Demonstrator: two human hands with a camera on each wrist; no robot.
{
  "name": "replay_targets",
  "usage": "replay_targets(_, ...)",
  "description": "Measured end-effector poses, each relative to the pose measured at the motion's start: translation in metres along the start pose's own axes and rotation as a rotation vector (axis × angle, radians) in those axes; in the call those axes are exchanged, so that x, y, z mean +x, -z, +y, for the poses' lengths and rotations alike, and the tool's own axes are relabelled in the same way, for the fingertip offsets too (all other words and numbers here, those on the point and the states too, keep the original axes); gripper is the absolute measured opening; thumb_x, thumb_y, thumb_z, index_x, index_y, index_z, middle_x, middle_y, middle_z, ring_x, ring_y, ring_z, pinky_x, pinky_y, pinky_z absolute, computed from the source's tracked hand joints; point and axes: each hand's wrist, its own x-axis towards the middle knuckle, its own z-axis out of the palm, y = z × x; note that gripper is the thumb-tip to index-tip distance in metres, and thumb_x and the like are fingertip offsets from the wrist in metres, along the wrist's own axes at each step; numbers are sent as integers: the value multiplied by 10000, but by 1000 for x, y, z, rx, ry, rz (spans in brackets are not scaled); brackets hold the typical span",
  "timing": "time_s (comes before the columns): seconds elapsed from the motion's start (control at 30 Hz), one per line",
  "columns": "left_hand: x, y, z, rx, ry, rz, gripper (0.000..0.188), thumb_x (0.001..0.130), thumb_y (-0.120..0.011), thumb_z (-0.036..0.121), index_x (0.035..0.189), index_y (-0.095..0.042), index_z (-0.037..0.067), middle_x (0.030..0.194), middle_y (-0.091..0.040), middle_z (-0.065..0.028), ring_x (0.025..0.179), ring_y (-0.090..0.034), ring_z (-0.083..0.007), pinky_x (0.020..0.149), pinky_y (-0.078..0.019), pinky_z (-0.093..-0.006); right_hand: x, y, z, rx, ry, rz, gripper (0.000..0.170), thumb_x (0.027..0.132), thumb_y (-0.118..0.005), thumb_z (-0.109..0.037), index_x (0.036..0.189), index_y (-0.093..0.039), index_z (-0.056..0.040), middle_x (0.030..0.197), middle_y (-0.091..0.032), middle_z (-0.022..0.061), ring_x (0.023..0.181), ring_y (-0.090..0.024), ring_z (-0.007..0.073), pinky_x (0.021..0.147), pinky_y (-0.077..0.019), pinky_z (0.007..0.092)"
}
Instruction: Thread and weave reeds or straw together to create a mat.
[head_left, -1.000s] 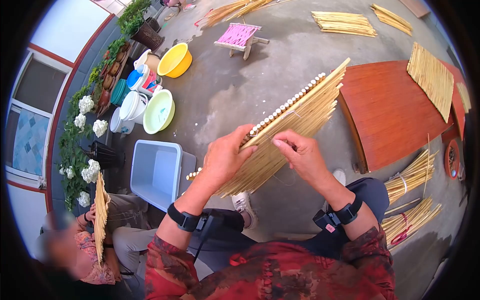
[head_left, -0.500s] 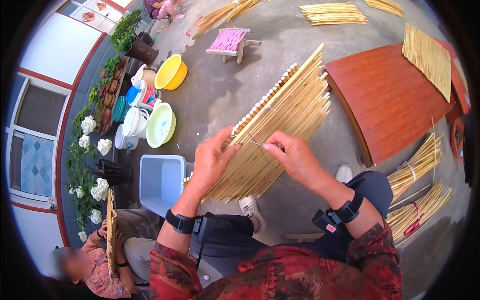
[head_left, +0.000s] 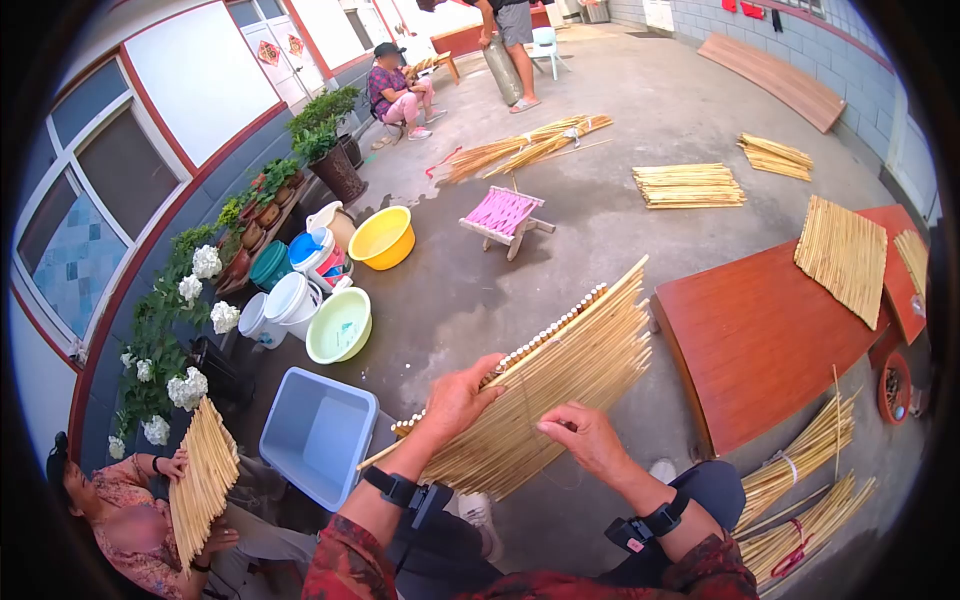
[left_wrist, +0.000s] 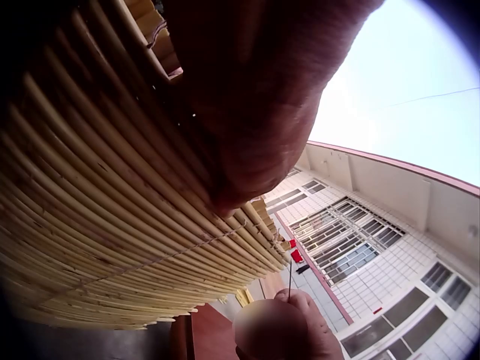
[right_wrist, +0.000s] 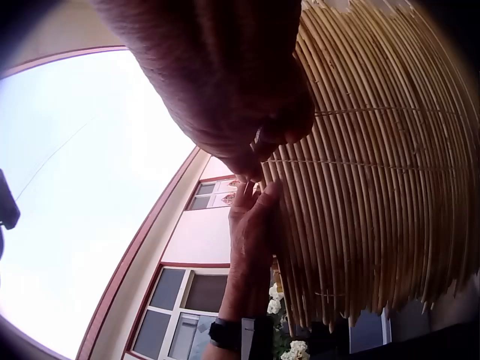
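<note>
A mat of straight pale stalks (head_left: 590, 365), joined by lines of thread, slants in front of me. My left hand (head_left: 462, 402) grips its upper edge, thumb lying over the stalks. Along that edge runs a row of round, pale stalk ends (head_left: 545, 335). Over the mat's lower right part in the head view, my right hand (head_left: 585, 437) has its thumb and fingers pinched together. A thin needle (left_wrist: 290, 279) rises from those fingers in the left wrist view. Stitched thread (right_wrist: 360, 163) crosses the stalks in the right wrist view.
At left stand a blue-grey tub (head_left: 318, 430), basins and buckets, near a seated person holding another stalk mat (head_left: 203, 480). A red-brown table (head_left: 760, 330) at right bears a finished-looking mat (head_left: 845, 260). Stalk bundles (head_left: 800, 460) lie beside it; a pink-topped stool (head_left: 505, 212) stands ahead.
The head view has tilted up, so the mat and hands sit lower and more of the yard shows. My right hand has drawn away from my left hand and the mat's upper edge.
</note>
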Motion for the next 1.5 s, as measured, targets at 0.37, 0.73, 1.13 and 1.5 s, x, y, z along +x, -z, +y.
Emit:
replay_targets(0.37, -4, 2, 6, 59, 0, 5, 411, 835, -621, 241, 1228, -518, 179, 943, -655, -149, 897, -611, -351, 762, -480, -431, 1, 0, 2, 528, -305, -22, 117, 908, -569, -113, 941, -590, -3, 679, -543, -3, 564, -535, 64, 478, -457, 204)
replay_targets(0.73, -4, -3, 3, -31, -63, 92, 408, 810, -645, 203, 1202, -546, 151, 1059, -635, -132, 943, -604, -337, 793, -483, -407, 3, 3, 4, 175, -152, 42, 134, 884, -600, -161, 917, -615, -32, 625, -566, 10, 545, -489, 83, 511, -415, 236)
replay_targets(1.13, 0, 5, 2, -128, -39, 57, 414, 778, -690, 144, 1167, -579, 53, 1122, -625, -135, 990, -617, -295, 852, -475, -338, 11, 0, -9, -65, 22, 134, 156, 870, -590, -172, 946, -632, -43, 798, -647, 156, 735, -634, 324, 659, -500, 359)
replay_targets(1.5, 9, 1, -8, -216, 2, 74, 422, 767, -714, 108, 1162, -585, 40, 1075, -652, -127, 959, -643, -233, 838, -481, -306, 30, -4, -8, -105, 129, 190, 156, 867, -576, -153, 938, -628, -24, 828, -646, 168, 750, -634, 331, 676, -512, 383)
